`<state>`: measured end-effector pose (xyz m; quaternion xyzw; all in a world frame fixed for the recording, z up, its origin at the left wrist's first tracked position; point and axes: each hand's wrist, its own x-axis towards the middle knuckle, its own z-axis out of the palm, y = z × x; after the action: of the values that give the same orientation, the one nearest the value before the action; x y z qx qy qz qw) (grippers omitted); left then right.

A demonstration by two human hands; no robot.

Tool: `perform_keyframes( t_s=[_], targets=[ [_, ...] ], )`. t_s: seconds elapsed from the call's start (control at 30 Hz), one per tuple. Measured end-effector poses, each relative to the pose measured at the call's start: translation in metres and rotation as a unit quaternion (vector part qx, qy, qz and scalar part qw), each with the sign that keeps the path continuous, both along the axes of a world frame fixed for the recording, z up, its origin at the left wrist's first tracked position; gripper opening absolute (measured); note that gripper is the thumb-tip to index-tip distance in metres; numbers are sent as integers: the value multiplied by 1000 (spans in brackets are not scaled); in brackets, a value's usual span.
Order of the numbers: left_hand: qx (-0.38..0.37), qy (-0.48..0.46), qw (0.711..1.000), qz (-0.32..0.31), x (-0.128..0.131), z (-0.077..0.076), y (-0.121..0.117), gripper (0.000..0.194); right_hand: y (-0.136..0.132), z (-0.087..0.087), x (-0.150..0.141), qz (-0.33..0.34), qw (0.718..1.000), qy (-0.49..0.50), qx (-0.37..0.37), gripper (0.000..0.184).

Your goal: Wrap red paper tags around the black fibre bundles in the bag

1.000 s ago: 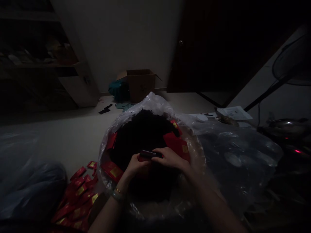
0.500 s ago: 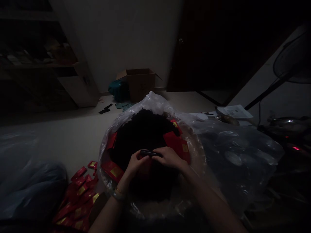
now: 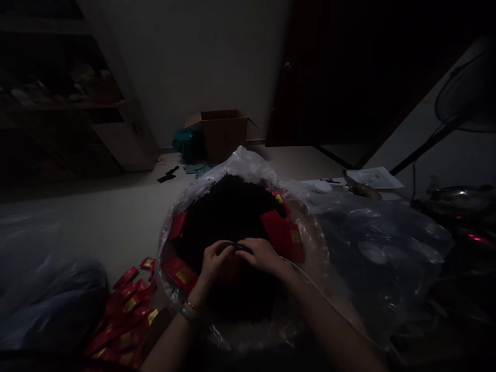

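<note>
Both hands are over a round tub lined with clear plastic (image 3: 248, 163), in dim light. A heap of loose black material (image 3: 232, 206) fills its middle. My left hand (image 3: 214, 261), with bracelets at the wrist, pinches one end of a slim dark object (image 3: 232, 247). Gripping the other end is my right hand (image 3: 261, 256). Its kind is too dark to make out. Red packets with gold labels lie around the heap: one on the left (image 3: 180, 274), another on the right (image 3: 282, 235). A thin white cord (image 3: 310, 279) runs beside my right forearm.
More red packets (image 3: 127, 305) are piled on the floor at lower left. Clear plastic sheeting (image 3: 380, 248) covers things on the right. By the wall stands an open cardboard box (image 3: 227, 134); a fan (image 3: 465, 98) is at far right.
My hands and the dark object have shifted slightly left, and the object is tilted differently. The thin white cord now shows by my right forearm.
</note>
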<state>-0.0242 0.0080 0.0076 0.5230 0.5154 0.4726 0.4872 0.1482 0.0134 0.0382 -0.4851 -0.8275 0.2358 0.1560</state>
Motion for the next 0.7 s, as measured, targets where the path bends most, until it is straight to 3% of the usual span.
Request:
perform_keyframes(
  t_s=[0.27, 0.4, 0.5, 0.6, 0.7],
  targets=[
    [-38, -30, 998, -27, 2, -1, 3, 32, -2, 0, 1, -33, 999, 0, -5, 29],
    [-62, -51, 997, -20, 3, -5, 5, 46, 1, -2, 7, -37, 991, 120, -44, 30],
    [-68, -62, 996, -2, 3, -7, 5, 37, 7, -4, 13, -77, 976, 196, -58, 36],
    [-73, -41, 996, 19, 3, -6, 4, 23, 14, -12, 17, -146, 977, 139, -63, 41],
    [-62, -24, 998, 17, 4, -5, 3, 23, 17, -25, 18, -161, 983, 41, -74, 47]
  ],
)
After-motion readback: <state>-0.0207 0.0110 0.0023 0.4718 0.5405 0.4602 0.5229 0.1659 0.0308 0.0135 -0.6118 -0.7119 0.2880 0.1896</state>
